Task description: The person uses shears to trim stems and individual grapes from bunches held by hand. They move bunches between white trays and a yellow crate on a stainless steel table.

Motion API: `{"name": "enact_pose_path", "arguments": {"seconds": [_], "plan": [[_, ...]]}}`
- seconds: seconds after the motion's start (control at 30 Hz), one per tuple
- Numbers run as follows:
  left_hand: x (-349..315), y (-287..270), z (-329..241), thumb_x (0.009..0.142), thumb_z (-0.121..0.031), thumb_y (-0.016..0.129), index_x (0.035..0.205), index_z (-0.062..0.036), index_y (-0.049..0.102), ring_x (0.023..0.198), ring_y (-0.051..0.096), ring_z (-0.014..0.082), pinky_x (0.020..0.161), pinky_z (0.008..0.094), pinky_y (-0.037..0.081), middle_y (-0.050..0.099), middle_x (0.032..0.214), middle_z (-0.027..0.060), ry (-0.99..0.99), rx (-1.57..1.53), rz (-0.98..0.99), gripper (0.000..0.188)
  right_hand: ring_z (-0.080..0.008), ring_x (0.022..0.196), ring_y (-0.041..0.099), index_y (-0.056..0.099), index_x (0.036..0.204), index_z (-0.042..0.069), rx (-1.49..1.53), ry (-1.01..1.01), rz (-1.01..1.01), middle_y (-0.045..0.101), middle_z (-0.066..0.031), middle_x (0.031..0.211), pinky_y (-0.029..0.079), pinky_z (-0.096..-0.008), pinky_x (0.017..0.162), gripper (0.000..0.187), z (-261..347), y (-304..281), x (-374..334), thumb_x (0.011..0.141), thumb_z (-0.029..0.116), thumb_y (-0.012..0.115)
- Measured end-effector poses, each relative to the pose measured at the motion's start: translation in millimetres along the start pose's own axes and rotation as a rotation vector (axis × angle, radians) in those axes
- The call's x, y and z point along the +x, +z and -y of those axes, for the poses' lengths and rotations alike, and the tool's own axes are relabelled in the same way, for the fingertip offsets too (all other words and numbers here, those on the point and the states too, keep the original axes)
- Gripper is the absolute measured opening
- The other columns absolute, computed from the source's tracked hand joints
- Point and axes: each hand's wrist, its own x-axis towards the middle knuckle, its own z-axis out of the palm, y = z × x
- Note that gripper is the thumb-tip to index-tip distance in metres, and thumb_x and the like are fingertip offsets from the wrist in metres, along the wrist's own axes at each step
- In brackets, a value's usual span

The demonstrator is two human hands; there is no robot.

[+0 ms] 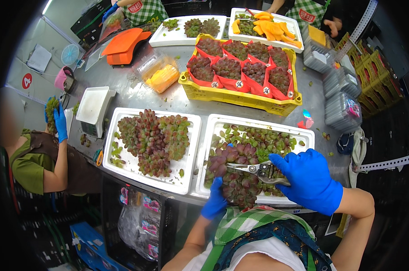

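In front of me is a bunch of dark red grapes (240, 189), held over the near-right white foam tray (204, 168). My left hand (215, 201), in a blue glove, is closed on the bunch from its left and below; the grapes hide some of its fingers. My blue-gloved right hand (308, 180) grips a pair of pruning snips (261, 170) by the handles. The metal blades point left and reach in among the grapes. Loose green and reddish grapes (281, 140) lie in the tray under the bunch.
To the left, another foam tray (191, 153) holds several grape bunches (152, 140). Beyond stands a yellow crate (240, 97) of grapes in red wraps. A white scale (94, 106) and a co-worker's gloved hand (60, 122) are further left. Clear plastic boxes (342, 86) are stacked right.
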Motion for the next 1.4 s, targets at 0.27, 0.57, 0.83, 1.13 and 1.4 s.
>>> {"name": "enact_pose_path", "arguments": {"seconds": [0.27,0.57,0.83,1.13,1.4], "plan": [[-2,16,-6,0.073,-0.047,0.055,0.135,-0.0067,0.022,0.120,0.040,0.0268,0.098,0.0406,0.037,0.033,0.134,0.0123,0.027,0.447,-0.167,0.081,-0.0233,0.070,0.053,0.048,0.116,0.007,-0.039,0.005,-0.007,0.052,-0.0082,0.078,0.037,-0.0375,0.064,0.058,0,1,0,0.066,0.030,0.067],[2,8,0,0.071,-0.049,0.058,0.135,-0.0069,0.023,0.119,0.041,0.0274,0.097,0.0414,0.038,0.033,0.134,0.0133,-0.026,0.036,-0.083,0.085,-0.0228,0.062,0.053,0.054,0.110,0.008,-0.126,-0.029,-0.112,0.053,-0.0073,0.071,0.037,-0.0369,0.059,0.043,-2,8,2,0.068,0.017,0.058],[9,-6,15,0.081,-0.048,0.048,0.136,-0.0095,0.022,0.120,0.039,0.0299,0.099,0.0450,0.035,0.031,0.136,0.0142,-0.108,-0.068,0.045,0.072,-0.0220,0.060,0.054,0.055,0.110,0.009,-0.128,0.013,-0.064,0.054,-0.0058,0.068,0.038,-0.0362,0.056,0.042,-9,7,1,0.069,0.018,0.058],[22,-11,29,0.083,-0.053,0.044,0.135,-0.0100,0.026,0.118,0.041,0.0297,0.098,0.0465,0.035,0.035,0.133,0.0137,-0.182,-0.215,-0.006,0.070,-0.0222,0.059,0.055,0.053,0.112,0.011,-0.073,0.073,-0.059,0.055,-0.0058,0.073,0.039,-0.0361,0.055,0.053,-18,-3,-9,0.065,0.030,0.069],[18,-19,26,0.083,-0.053,0.046,0.133,-0.0092,0.029,0.116,0.044,0.0293,0.097,0.0460,0.037,0.038,0.131,0.0135,-0.206,-0.228,-0.010,0.069,-0.0228,0.058,0.054,0.053,0.111,0.011,-0.049,0.074,-0.015,0.054,-0.0060,0.070,0.039,-0.0362,0.055,0.052,-22,0,-15,0.065,0.029,0.069]]}}
